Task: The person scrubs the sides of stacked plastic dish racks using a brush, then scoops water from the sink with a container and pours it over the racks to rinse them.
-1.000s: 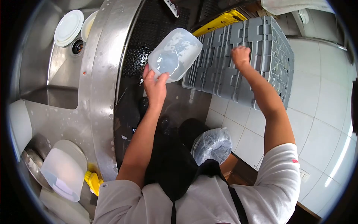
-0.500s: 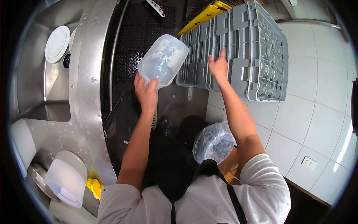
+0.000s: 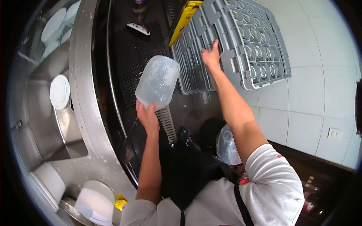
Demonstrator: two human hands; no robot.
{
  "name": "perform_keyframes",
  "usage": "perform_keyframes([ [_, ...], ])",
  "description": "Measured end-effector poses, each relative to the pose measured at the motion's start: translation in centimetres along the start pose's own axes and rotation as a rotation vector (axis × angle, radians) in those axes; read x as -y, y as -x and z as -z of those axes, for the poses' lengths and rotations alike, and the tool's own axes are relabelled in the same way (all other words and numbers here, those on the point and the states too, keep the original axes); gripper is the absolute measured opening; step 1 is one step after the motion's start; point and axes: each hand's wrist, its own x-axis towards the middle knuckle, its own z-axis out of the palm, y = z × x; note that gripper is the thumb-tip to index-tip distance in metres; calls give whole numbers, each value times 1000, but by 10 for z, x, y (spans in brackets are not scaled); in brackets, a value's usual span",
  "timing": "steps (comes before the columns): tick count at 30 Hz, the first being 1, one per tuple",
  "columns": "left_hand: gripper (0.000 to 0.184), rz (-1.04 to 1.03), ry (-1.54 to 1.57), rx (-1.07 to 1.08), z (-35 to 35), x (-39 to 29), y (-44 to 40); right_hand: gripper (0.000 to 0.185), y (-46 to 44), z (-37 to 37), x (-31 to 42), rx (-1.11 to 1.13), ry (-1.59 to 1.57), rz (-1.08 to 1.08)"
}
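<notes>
A translucent plastic container (image 3: pixel 158 81) is tilted in my left hand (image 3: pixel 148 118), with the thumb on its near edge. Whitish wet patches show on its surface. My right hand (image 3: pixel 211 58) is at the side of the stacked grey glass racks (image 3: pixel 230 62), its thumb and index finger spread apart. Its other fingers are mostly hidden, and I cannot tell whether it touches the rack. Upturned glasses (image 3: pixel 253 34) fill the compartments of the rack facing right.
A steel sink (image 3: pixel 41 130) with a stack of white plates (image 3: pixel 59 92) runs along the left. Containers (image 3: pixel 94 203) and a yellow-handled item (image 3: pixel 120 203) lie lower left. A yellow sign (image 3: pixel 184 20) leans by the racks. A lined bin (image 3: pixel 228 145) stands below my right arm.
The view has shifted, showing more of the sink. My left hand has lowered the container a little towards me. My right hand stays by the racks in a similar pose.
</notes>
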Motion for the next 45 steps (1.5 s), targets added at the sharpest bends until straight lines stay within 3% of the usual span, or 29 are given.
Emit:
perform_keyframes([
  [2,38,11,33,2,2,2,-1,93,10,9,21,66,-23,-101],
  [10,38,-7,-1,30,10,4,-5,86,0,-16,-1,-136,133,-65],
  [12,38,-9,-4,23,11,4,-5,76,-16,-17,-19,-31,-162,-132],
  [14,38,-9,3,25,10,2,-4,68,-5,-3,-3,48,-253,-145],
  [16,38,-6,9,27,10,2,-4,61,28,17,19,96,-142,-101],
  [20,37,3,4,56,6,2,-4,79,32,-1,4,-2,-159,-100],
  [21,37,7,3,54,5,1,-4,87,17,-10,-14,-1,-224,-67],
  [25,36,9,3,62,1,0,-3,83,14,19,32,205,-646,-357],
  [28,36,17,17,57,-2,-1,-3,74,11,19,48,176,-750,-482],
  [31,37,30,28,65,-1,2,-4,58,-1,16,25,432,-1196,-614],
  [34,38,22,37,57,0,7,-4,44,39,10,27,418,-925,-492],
  [35,39,15,36,49,0,5,-3,48,51,7,19,430,-885,-492],
  [38,39,-9,59,68,-1,-8,3,27,80,3,-9,350,-802,-500],
  [41,39,-72,-38,65,5,-9,9,10,113,15,-34,416,-729,-435],
  [43,40,-204,-340,-11,3,-27,24,19,132,29,-42,449,-717,-457],
  [45,39,-181,-138,-23,-9,-62,45,24,150,36,-56,461,-686,-466],
])
